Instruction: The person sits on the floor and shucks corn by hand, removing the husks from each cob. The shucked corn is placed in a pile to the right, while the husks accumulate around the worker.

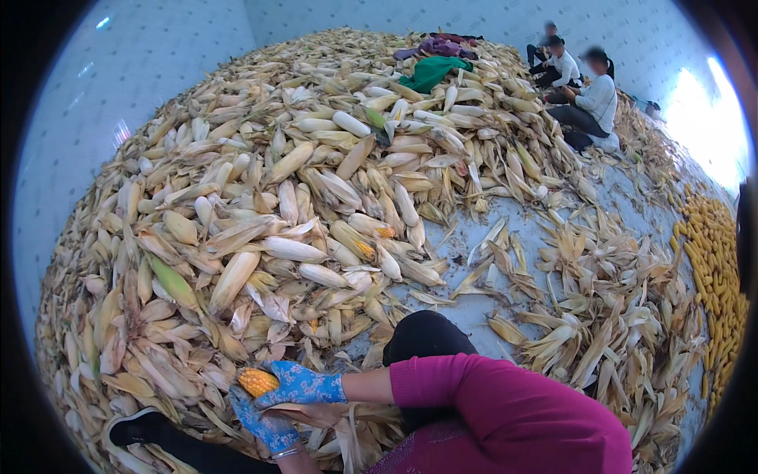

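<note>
A partly bared ear of corn (258, 382) shows its yellow kernels between my two gloved hands. My right hand (305, 383), in a blue flowered glove, grips the ear from its right side. Below it my left hand (265, 423), in a matching glove with a bracelet at the wrist, holds the same ear; its fingers are partly hidden. Dry husk leaves (331, 418) spread out just right of my left hand, by my lap. Around and beyond my hands lies a large heap of corn ears in husks (290, 249).
Loose stripped husks (586, 332) are piled at right on the pale floor (503, 213). Bare yellow cobs (716, 284) lie along the far right. Three seated people (595, 101) are at the upper right. A green cloth (435, 73) lies on the heap. My shoe (133, 428) rests among husks.
</note>
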Available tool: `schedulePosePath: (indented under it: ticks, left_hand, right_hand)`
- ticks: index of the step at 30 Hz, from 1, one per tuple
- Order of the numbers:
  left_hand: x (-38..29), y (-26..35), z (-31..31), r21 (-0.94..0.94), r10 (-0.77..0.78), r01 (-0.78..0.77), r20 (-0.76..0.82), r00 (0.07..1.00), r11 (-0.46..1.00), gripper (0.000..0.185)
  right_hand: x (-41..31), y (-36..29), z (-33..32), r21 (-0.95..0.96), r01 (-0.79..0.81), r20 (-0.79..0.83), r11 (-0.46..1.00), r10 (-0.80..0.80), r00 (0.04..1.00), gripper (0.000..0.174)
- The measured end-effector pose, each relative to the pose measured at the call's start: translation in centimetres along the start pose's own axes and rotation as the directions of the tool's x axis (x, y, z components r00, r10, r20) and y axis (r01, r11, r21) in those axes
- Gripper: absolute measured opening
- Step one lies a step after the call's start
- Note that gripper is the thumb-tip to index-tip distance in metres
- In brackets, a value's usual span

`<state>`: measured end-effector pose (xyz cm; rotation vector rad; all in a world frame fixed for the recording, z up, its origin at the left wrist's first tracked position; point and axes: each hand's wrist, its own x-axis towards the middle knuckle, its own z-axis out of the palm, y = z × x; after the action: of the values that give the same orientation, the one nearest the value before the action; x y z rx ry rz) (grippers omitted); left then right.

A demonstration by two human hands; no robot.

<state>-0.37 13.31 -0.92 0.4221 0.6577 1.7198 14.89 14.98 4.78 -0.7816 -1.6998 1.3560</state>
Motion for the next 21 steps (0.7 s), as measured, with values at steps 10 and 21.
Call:
schedulePosePath:
  ticks: [10,21]
  left_hand:
    - [-7.7,1.7,-0.6,0.421,0.026,-0.008,-0.037,0.999,0.907,0.023]
    - [-0.6,1.8,9.8,0.793,0.275,-0.566,0.505,0.818,0.228,0.062]
  right_hand:
    - [5.5,-0.9,-13.1,0.614,0.329,-0.589,0.717,0.139,0.796,0.033]
    - [4.1,-0.7,-7.7,-0.03,0.053,-0.501,0.998,-0.061,0.863,0.047]
